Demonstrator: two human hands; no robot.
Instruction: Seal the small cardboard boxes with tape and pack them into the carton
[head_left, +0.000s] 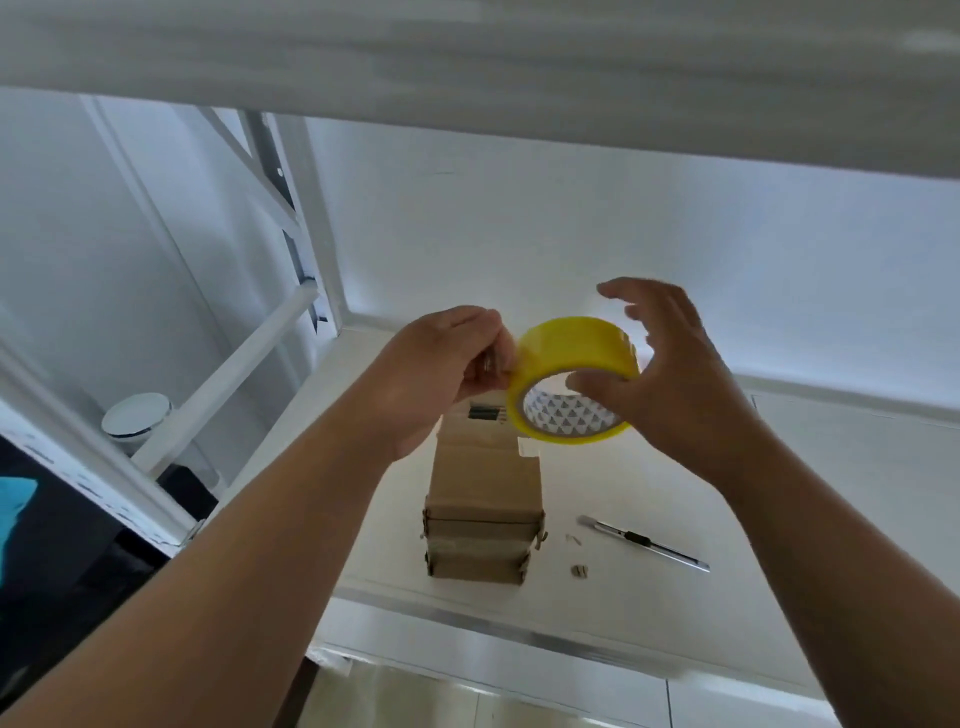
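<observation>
A utility knife (644, 543) lies aslant on the white worktop (727, 467), near its front edge. 2 small scraps (579, 570) lie just left of the knife. Beyond the worktop's left edge, a round white cap (136, 414) sits behind a slanted white bar (228, 379).

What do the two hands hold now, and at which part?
Both hold the yellow tape roll: the left hand pinches its left edge, the right hand grips its right side, thumb on the front.

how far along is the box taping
Done: no sealing I can make out on the stacked small brown cardboard boxes. In hand: right hand holds the yellow tape roll, left hand fingers pinch its edge. Left: taping and packing; no carton in view.
</observation>
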